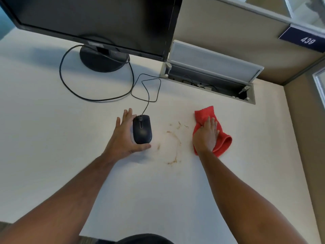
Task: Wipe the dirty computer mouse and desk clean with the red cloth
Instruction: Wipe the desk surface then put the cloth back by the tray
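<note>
A black wired computer mouse lies on the white desk. My left hand cups it from the left, thumb under its near end and fingers spread beside its far end. A red cloth lies crumpled on the desk to the right. My right hand rests flat on top of the cloth, fingers together and pressing down. Between the mouse and the cloth, a brown ring-shaped stain with specks marks the desk.
A black monitor on a round stand is at the back, its cables looping across the desk to an open cable hatch. Beige cubicle walls close off the back and right.
</note>
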`<state>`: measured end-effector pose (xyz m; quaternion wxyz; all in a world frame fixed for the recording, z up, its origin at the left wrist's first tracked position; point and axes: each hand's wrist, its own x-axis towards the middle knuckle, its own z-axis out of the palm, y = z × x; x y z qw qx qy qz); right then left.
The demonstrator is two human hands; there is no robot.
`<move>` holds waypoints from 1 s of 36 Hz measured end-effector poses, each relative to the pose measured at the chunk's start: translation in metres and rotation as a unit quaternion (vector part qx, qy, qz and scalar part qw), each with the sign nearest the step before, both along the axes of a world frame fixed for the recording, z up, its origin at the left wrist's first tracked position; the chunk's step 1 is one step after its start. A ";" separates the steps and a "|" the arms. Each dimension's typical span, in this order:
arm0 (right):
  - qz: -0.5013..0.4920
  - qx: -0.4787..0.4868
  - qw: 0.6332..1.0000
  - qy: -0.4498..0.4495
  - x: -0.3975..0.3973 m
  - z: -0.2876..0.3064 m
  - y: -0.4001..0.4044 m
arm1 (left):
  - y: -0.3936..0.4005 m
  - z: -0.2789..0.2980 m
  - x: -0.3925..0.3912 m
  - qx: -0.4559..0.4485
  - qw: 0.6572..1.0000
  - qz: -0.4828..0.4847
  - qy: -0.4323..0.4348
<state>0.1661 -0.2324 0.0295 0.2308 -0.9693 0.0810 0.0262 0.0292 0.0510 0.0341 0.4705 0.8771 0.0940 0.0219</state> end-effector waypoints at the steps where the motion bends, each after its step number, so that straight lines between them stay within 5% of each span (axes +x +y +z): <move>1: 0.045 0.001 0.999 -0.004 0.004 -0.001 0.011 | 0.002 0.000 -0.003 0.000 1.000 0.003 0.000; 8: 0.382 0.047 0.923 -0.008 -0.005 -0.004 0.054 | 0.013 0.001 -0.018 0.017 1.000 0.026 -0.004; 14: 0.522 0.092 0.847 0.028 -0.053 -0.004 0.030 | 0.010 0.008 -0.022 0.014 1.000 0.024 -0.012; 18: 0.426 0.214 0.871 0.120 -0.073 0.023 0.011 | 0.005 0.010 -0.024 0.011 1.000 0.020 -0.018; 22: 0.178 0.329 0.927 0.020 -0.061 0.038 -0.025 | 0.003 0.009 -0.028 0.017 1.000 0.008 -0.007; 28: -0.078 0.128 0.986 -0.079 -0.045 0.013 -0.090 | -0.001 0.007 -0.033 0.021 1.000 0.001 -0.005; 32: -0.098 0.041 0.994 -0.021 -0.048 0.006 -0.064 | -0.005 0.005 -0.037 0.022 1.000 0.000 -0.003; 36: 0.094 0.052 0.994 0.005 -0.044 0.008 -0.007 | -0.008 0.003 -0.040 0.022 1.000 0.000 0.004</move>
